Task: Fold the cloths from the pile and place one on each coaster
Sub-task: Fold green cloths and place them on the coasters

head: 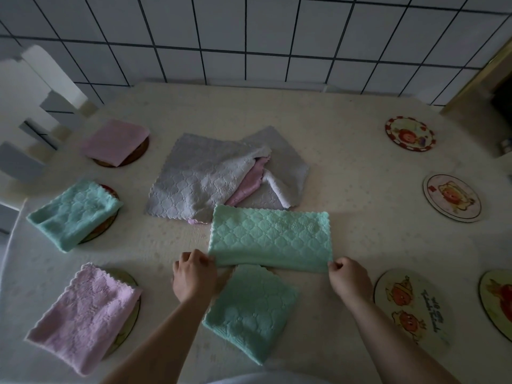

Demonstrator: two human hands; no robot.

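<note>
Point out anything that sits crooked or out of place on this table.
The folded green cloth nearest the person lies askew with no coaster visible beneath it. The pile is rumpled, a pink cloth poking out. Four coasters at right, such as the nearest, are bare.

Dim room, white-tiled wall (249, 37) with dark grout, cream patterned tablecloth (346, 167), white chair (36, 87) at left.

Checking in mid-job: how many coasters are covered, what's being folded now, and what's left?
Done: three left-side coasters carry folded cloths: far pink cloth, green cloth, near pink cloth. A fourth folded green cloth lies nearest; no coaster visible beneath. In hand: left hand and right hand pinch a half-folded green cloth. Left: the grey-pink pile and four bare picture coasters.
</note>
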